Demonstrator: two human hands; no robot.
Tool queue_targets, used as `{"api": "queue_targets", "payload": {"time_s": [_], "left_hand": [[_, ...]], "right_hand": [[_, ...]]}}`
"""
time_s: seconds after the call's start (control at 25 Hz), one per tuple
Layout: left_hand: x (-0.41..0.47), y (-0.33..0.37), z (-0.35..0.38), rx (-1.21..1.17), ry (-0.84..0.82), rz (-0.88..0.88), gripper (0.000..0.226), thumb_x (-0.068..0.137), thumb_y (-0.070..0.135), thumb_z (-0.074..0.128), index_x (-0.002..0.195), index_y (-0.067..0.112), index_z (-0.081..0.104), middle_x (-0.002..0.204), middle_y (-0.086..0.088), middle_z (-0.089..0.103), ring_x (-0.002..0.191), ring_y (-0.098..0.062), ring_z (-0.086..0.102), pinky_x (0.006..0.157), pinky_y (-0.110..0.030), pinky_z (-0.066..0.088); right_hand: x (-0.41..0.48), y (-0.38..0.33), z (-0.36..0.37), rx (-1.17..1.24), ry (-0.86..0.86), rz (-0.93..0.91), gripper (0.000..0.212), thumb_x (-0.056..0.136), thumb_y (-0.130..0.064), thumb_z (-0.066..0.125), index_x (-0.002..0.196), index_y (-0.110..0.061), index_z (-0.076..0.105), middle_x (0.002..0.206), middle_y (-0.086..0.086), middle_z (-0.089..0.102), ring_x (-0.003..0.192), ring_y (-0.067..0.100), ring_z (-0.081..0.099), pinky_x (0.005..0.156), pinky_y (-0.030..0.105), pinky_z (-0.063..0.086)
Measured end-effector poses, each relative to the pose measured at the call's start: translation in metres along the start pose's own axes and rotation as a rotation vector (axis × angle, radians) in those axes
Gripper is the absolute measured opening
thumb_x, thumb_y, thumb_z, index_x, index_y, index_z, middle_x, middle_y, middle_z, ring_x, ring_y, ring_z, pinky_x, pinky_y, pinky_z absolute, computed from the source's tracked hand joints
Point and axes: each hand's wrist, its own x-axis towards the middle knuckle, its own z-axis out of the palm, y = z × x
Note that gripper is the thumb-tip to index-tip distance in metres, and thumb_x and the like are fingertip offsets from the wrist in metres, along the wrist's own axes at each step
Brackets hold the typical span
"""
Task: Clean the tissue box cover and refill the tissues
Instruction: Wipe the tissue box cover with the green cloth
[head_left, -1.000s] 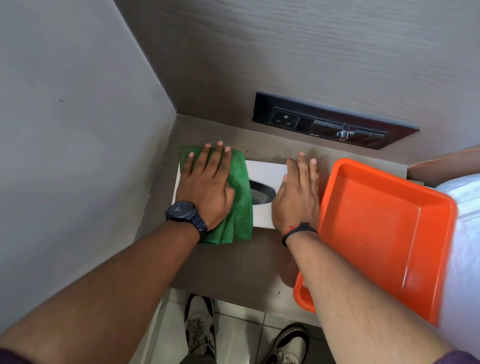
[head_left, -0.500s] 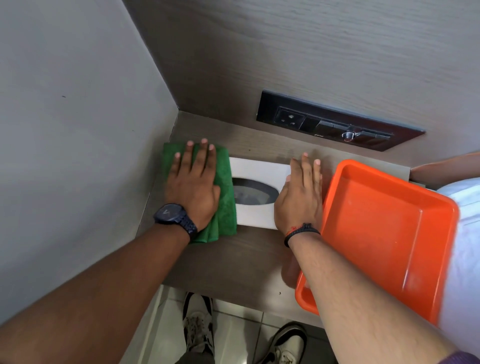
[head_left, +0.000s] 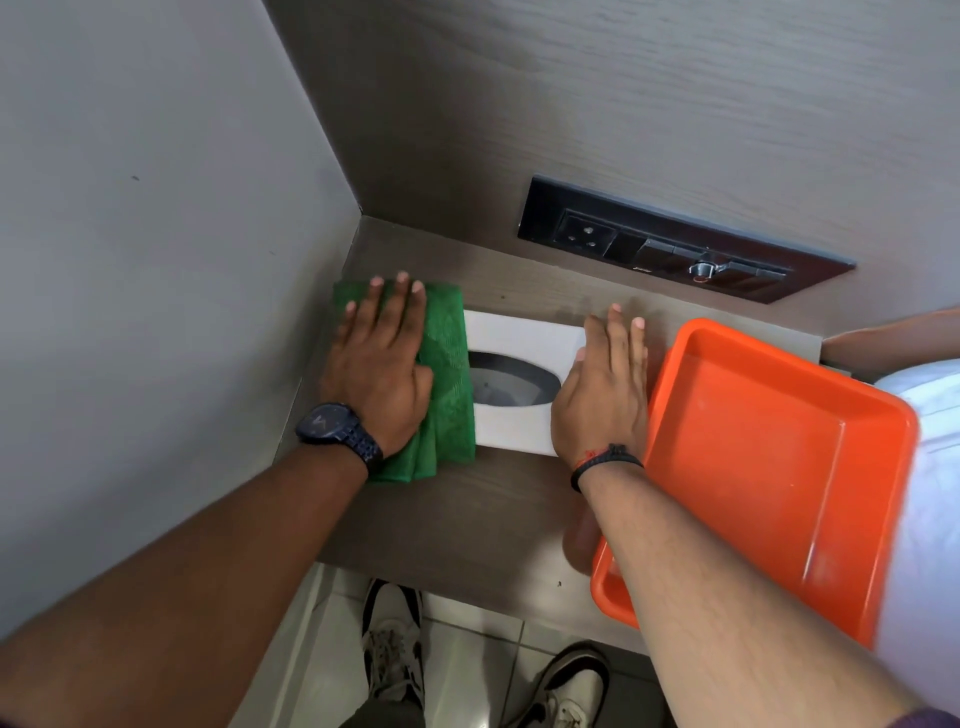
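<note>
A flat white tissue box cover (head_left: 519, 332) with a dark oval slot lies on the wooden shelf, near the back corner. My left hand (head_left: 379, 364) presses flat on a folded green cloth (head_left: 449, 374) that covers the cover's left end. Flat on the cover's right end rests my right hand (head_left: 602, 395), fingers together, pinning it down. No tissues show in the slot.
An orange plastic tray (head_left: 769, 462) sits to the right, overhanging the shelf's front edge. A black socket panel (head_left: 670, 249) is set into the back wall. A grey wall (head_left: 145, 260) closes the left side. White fabric (head_left: 930, 467) lies at the far right.
My left hand has slid the green cloth leftward across the cover, exposing the oval slot. My right hand has stayed on the cover's right end.
</note>
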Motion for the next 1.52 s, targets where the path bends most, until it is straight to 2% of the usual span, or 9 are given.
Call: {"api": "queue_targets", "payload": {"time_s": [0.24,0.36,0.56,0.84,1.0,1.16,1.32,1.44,1.52], "left_hand": [[-0.004,0.024,0.011,0.067,-0.029,0.214,0.078,0.076,0.029,0.036,0.149,0.009,0.019,0.157,-0.010,0.020,0.144,-0.030,0.015,0.117,-0.043,0.008],[0.002,0.011,0.010,0.033,0.008,0.216,0.077,0.075,0.028,0.033,0.149,0.013,0.021,0.156,-0.009,0.025,0.143,-0.028,0.020,0.116,-0.042,0.012],[0.001,0.010,0.011,0.019,0.047,0.088,0.073,0.078,0.027,0.036,0.149,0.012,0.024,0.155,-0.011,0.028,0.142,-0.030,0.022,0.116,-0.046,0.016],[0.002,-0.006,0.010,0.079,0.016,0.199,0.068,0.087,0.037,0.033,0.150,0.013,0.019,0.156,-0.010,0.024,0.143,-0.029,0.019,0.115,-0.044,0.013],[0.002,-0.005,0.012,0.073,0.031,0.103,0.072,0.085,0.037,0.036,0.149,0.010,0.019,0.156,-0.013,0.024,0.143,-0.032,0.019,0.116,-0.047,0.013],[0.002,0.020,0.019,0.076,0.015,0.235,0.072,0.087,0.040,0.034,0.150,0.012,0.017,0.157,-0.010,0.020,0.144,-0.030,0.014,0.117,-0.045,0.010],[0.005,0.020,0.016,0.000,0.014,0.240,0.070,0.089,0.039,0.036,0.151,0.015,0.015,0.158,-0.008,0.020,0.145,-0.026,0.013,0.117,-0.041,0.008],[0.002,0.013,0.005,-0.232,0.093,0.062,0.065,0.091,0.044,0.040,0.146,0.011,0.030,0.152,-0.015,0.032,0.140,-0.030,0.027,0.113,-0.043,0.019],[-0.005,0.000,-0.006,-0.335,0.216,-0.196,0.059,0.090,0.046,0.046,0.135,0.007,0.047,0.134,-0.019,0.052,0.121,-0.038,0.048,0.098,-0.047,0.038]], "right_hand": [[0.000,0.001,0.002,-0.001,0.004,-0.001,0.047,0.093,-0.011,0.030,0.138,-0.007,0.040,0.154,0.012,0.031,0.146,0.033,0.014,0.119,0.046,0.016],[0.001,0.002,0.001,0.003,-0.002,-0.008,0.047,0.093,-0.013,0.028,0.138,-0.007,0.041,0.154,0.012,0.030,0.146,0.033,0.015,0.117,0.047,0.019],[0.000,0.002,-0.001,-0.016,-0.011,-0.012,0.050,0.092,-0.017,0.027,0.139,-0.009,0.040,0.155,0.011,0.029,0.146,0.032,0.015,0.118,0.045,0.018],[-0.002,-0.001,-0.004,-0.051,-0.041,-0.013,0.053,0.094,-0.032,0.031,0.142,-0.009,0.038,0.157,0.011,0.026,0.146,0.032,0.014,0.119,0.043,0.014],[-0.002,0.000,-0.003,-0.048,-0.048,-0.014,0.054,0.095,-0.033,0.032,0.143,-0.008,0.037,0.157,0.012,0.026,0.146,0.032,0.013,0.119,0.044,0.014],[-0.001,0.000,-0.003,-0.058,-0.036,-0.014,0.054,0.095,-0.032,0.033,0.143,-0.007,0.037,0.157,0.012,0.026,0.147,0.032,0.012,0.119,0.045,0.014],[-0.003,-0.003,-0.004,-0.089,-0.072,-0.003,0.055,0.095,-0.034,0.031,0.144,-0.011,0.034,0.158,0.009,0.024,0.147,0.030,0.012,0.119,0.046,0.013],[-0.003,-0.006,-0.010,-0.176,-0.091,0.013,0.053,0.096,-0.035,0.037,0.143,-0.012,0.035,0.156,0.010,0.027,0.146,0.031,0.015,0.118,0.047,0.015],[-0.006,-0.015,-0.019,-0.216,-0.008,-0.032,0.046,0.092,-0.037,0.046,0.129,-0.009,0.050,0.140,0.017,0.047,0.132,0.037,0.037,0.103,0.048,0.032]]}}
